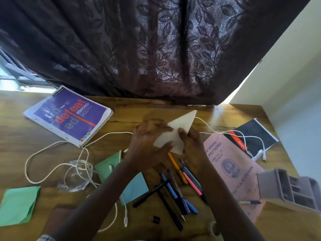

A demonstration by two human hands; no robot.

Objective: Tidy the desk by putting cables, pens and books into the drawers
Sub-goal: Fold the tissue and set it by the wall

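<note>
I'm watching both hands busy with something off the list: the left hand (147, 136) and the right hand (193, 145) each grip a cream folded paper sheet (180, 125) held between them, the right thumb on top, the left hand somewhat blurred. By my reading the tidying has barely begun, since nothing looks put away. Just below the hands the loose bunch of coloured plastic pens (178, 186) lies scattered on the wooden desk (125, 108). Left of the left hand the long white cable (107, 134) loops over a clear glass dish (76, 178), and beyond it lies the purple soft-cover notebook (69, 115). Right of the right hand sit the pink practical record book (231, 164), the black notebook with an orange band (257, 133) and a second white cable with plugs (243, 136) draped across it. The grey plastic drawer unit (286, 186) stands further right and nearer me; what it holds I cannot tell. I judge cables, pens and books are all left to stow
</note>
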